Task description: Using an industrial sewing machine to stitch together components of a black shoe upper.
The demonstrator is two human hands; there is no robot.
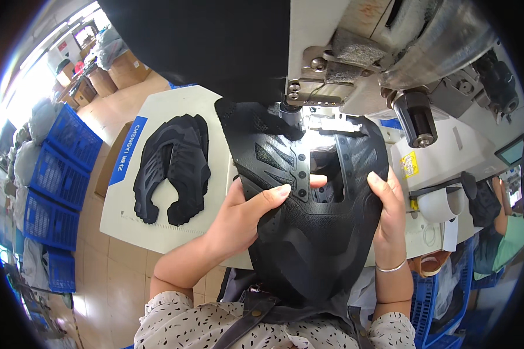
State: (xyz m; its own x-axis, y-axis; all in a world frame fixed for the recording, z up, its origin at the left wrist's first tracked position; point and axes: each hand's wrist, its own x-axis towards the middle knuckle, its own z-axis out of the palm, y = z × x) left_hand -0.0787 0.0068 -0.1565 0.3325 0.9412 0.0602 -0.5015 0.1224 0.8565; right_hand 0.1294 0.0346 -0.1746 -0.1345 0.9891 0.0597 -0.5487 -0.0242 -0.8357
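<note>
A black shoe upper (314, 232) is stretched between my two hands, its toe end toward me and its far end at the machine. My left hand (244, 212) grips its left side near the row of eyelets, thumb on top; a fingertip shows through the central opening. With its thumb over the right edge, my right hand (391, 203) grips the other side, most fingers hidden beneath. The upper's far part lies under the sewing machine head (317, 75), beside the lit needle area (323, 125). Whether the needle is in the material I cannot tell.
A stack of similar black shoe uppers (183, 145) lies on the pale worktable (122, 218) to the left. Blue crates (55, 192) stand along the left, cardboard boxes (128, 70) farther back. At right are a blue basket (425, 308) and another person's arm (500, 203).
</note>
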